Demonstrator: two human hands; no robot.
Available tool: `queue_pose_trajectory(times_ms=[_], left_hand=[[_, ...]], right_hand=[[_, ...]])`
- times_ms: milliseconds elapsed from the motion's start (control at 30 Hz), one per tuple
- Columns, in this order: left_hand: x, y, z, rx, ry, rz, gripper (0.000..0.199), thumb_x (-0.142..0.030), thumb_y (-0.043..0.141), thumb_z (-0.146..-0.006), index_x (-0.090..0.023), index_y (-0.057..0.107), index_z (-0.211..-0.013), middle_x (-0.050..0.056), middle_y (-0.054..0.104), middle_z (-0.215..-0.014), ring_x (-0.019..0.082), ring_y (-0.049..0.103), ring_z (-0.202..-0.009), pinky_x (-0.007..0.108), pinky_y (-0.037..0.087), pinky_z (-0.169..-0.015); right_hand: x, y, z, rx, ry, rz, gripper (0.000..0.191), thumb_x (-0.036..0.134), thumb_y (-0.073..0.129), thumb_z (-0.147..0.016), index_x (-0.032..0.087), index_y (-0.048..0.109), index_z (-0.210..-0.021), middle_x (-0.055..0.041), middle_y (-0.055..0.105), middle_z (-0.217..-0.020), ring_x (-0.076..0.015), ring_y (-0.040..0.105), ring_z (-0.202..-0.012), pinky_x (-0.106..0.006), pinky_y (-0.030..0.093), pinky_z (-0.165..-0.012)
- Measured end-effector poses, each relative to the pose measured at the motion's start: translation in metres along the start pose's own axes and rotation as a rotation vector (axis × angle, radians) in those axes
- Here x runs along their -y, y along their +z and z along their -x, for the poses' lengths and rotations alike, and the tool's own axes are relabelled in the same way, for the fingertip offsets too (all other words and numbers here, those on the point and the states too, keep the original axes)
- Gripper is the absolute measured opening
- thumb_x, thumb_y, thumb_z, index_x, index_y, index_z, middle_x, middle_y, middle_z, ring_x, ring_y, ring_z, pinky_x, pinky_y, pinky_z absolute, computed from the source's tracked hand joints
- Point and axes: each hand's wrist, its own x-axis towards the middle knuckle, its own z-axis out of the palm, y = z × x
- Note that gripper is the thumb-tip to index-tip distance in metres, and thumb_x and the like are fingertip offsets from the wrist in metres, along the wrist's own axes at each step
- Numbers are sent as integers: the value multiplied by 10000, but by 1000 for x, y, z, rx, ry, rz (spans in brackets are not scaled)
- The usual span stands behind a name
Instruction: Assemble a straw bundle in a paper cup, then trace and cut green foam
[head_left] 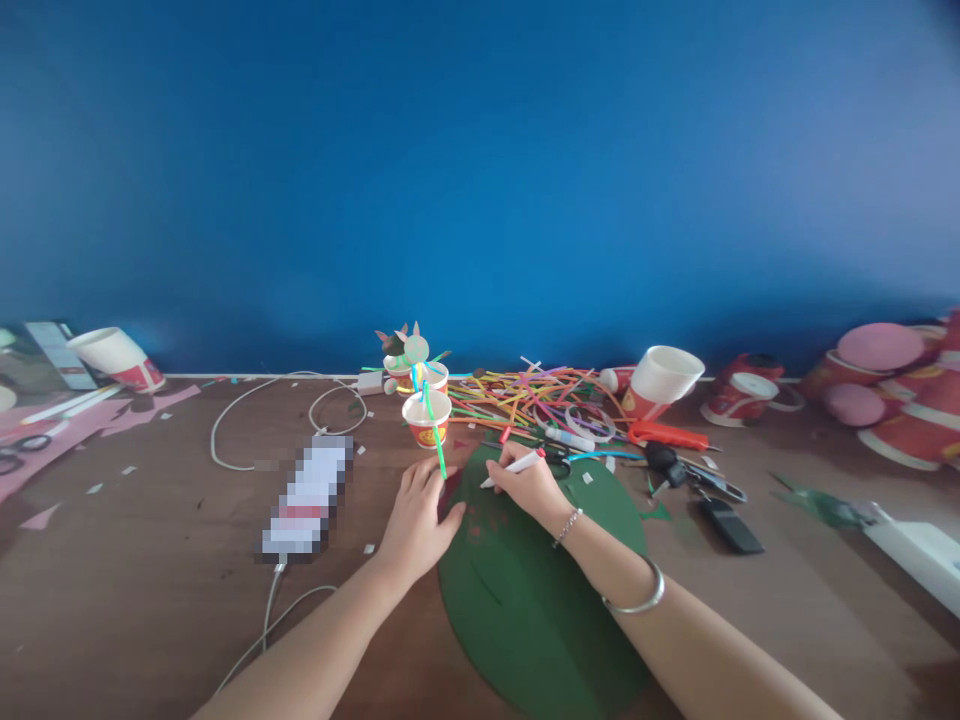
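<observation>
My right hand point(523, 480) is closed around a white marker point(517, 466) with a red end, its tip low over the upper part of a green oval mat point(540, 600). At the mat's upper left edge, my left hand point(427, 508) lies with its fingers apart. Dark red paper point(451, 484) shows beside its fingertips, partly hidden by the hand. Just beyond that hand stands a small paper cup point(427, 418) with a bent green strip point(439, 450) hanging over its front. A pale round head with pointed ears point(416, 348) rises behind the cup.
Behind the mat lies a pile of coloured sticks point(525, 395). To the right are a large paper cup point(664, 380), an orange-handled tool point(671, 435) and keys point(667, 465). A phone point(309, 495) with a white cable lies left; pink paper point(75, 430) and scissors point(22, 452) are farther left.
</observation>
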Motion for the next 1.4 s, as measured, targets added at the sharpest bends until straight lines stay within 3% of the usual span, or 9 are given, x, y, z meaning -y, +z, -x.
queue_pose_trajectory(times_ms=[1133, 1400], left_hand=[[-1, -1, 0, -14, -1, 20, 369, -211, 591, -770, -221, 536, -1135, 98, 528, -1195, 287, 457, -1136, 487, 423, -944], [-1, -1, -1, -14, 0, 22, 369, -211, 586, -772, -229, 540, -1137, 94, 526, -1199, 289, 460, -1137, 494, 426, -939]], right_hand=[[2, -1, 0, 24, -8, -1, 257, 322, 573, -723, 216, 412, -553, 15, 615, -465, -139, 586, -467, -208, 390, -436], [-2, -1, -2, -79, 28, -63, 247, 290, 546, -710, 221, 391, -530, 25, 580, -428, -135, 564, -431, -214, 386, -424]])
